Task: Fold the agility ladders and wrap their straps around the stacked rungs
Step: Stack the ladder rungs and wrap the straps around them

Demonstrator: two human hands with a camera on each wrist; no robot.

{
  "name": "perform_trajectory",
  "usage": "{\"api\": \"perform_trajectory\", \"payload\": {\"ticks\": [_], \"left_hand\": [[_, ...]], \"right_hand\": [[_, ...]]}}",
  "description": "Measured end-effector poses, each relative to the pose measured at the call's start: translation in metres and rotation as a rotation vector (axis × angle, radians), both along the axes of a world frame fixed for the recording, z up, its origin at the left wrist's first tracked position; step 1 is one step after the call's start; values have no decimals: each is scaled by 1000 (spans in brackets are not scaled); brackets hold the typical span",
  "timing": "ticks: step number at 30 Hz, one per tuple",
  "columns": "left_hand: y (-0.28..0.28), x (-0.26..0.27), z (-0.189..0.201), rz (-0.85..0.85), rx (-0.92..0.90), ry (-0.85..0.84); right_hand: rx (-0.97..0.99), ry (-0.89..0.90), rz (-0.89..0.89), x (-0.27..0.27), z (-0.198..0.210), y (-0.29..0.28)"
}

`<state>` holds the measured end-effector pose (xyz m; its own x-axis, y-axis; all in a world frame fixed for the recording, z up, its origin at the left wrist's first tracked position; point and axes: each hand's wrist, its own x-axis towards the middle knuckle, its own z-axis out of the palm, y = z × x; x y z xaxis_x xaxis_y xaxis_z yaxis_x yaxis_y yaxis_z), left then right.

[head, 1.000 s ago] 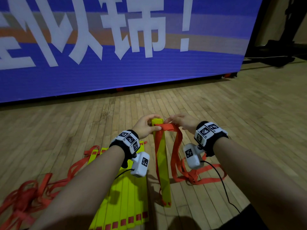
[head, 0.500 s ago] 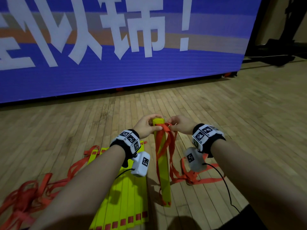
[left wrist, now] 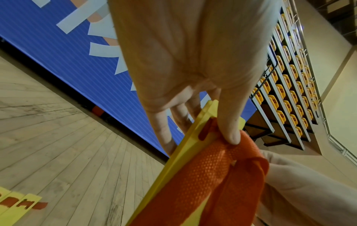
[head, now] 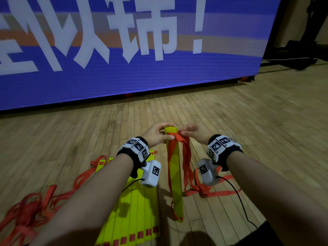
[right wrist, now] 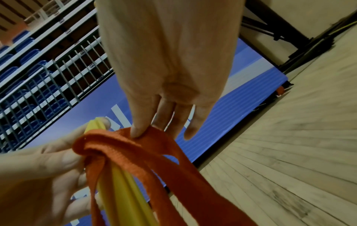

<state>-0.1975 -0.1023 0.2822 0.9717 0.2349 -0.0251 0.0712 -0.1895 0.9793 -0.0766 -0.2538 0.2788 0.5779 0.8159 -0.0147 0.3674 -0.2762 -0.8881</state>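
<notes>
Holding a stack of yellow rungs (head: 174,176) on end on the wooden floor (head: 248,121), lower tip touching the boards, top tilted away from the person. Left hand (head: 157,134) grips the top of the stack: thumb pressing the orange strap (head: 177,139) against the front face, other fingers (left wrist: 179,117) behind the plastic. Right hand (head: 193,133) pinches the same strap just beside the stack's top edge, thumb (right wrist: 141,120) on the webbing. Strap is bunched over the upper end of the rungs; several loops hang down the stack's right side and pool on the floor near the right wrist. Strap threads through a slot (left wrist: 203,134) close to the rung tip.

Second ladder (head: 134,210) lies flat on the floor under the left forearm, rungs side by side, touching edge to edge, orange strap segments showing in a row at the near end. Its loose strap (head: 26,213) is a tangle far left. Blue banner (head: 124,77) with white characters stands behind. Tiered seats (left wrist: 293,85) visible from the left wrist view, railing (right wrist: 48,73) from the right.
</notes>
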Motion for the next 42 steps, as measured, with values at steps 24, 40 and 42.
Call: {"api": "perform_trajectory", "payload": {"ticks": [24, 40, 42], "left_hand": [[7, 1, 1, 20, 31, 57], [4, 1, 1, 40, 30, 46], [3, 2, 2, 34, 41, 41]], "right_hand": [[-109, 198, 149, 1, 2, -7], [27, 105, 56, 9, 3, -9], [6, 51, 49, 10, 2, -8]]}}
